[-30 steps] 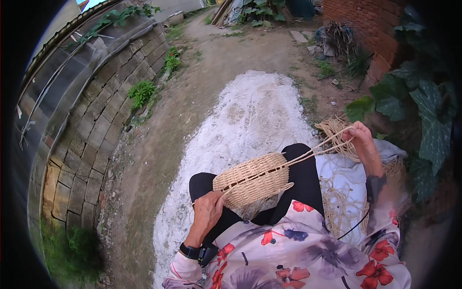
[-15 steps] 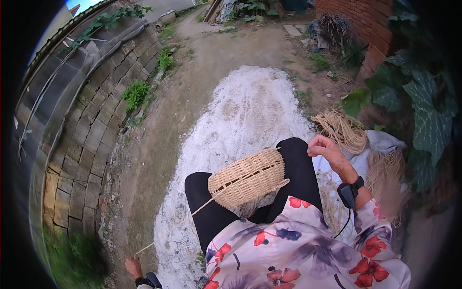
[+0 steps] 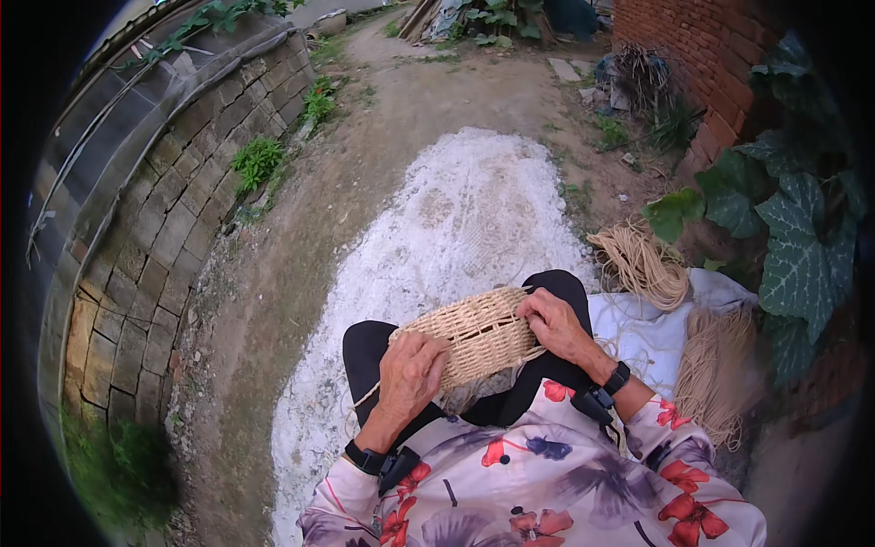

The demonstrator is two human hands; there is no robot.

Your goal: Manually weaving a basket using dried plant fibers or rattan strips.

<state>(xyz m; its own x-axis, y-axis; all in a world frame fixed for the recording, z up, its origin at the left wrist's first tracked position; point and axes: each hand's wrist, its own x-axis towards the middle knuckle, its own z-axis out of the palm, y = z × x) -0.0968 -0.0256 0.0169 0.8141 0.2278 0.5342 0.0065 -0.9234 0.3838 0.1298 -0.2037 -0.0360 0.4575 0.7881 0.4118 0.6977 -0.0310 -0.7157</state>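
A tan woven cord basket (image 3: 478,330) lies across my lap, its flat woven face upward with a narrow dark slit running lengthwise. My left hand (image 3: 410,372) is closed over its left end, fingers bent against the weave. At the right end my right hand (image 3: 558,326) is closed on the edge, fingertips by the end of the slit. A loose cord (image 3: 368,396) trails from beneath my left hand over my left thigh. What the left fingertips pinch is hidden under the hand.
Coiled tan cord (image 3: 643,263) lies to my right, beside a white cloth (image 3: 654,330) and a bundle of straight cords (image 3: 715,369). White crusted ground (image 3: 478,205) spreads ahead. A block wall (image 3: 169,228) stands left; large leaves (image 3: 797,242) hang right.
My left hand has come from far left, where it pulled the cord taut, onto the basket; the cord is now slack. My right hand has moved from the air onto the basket's right end.
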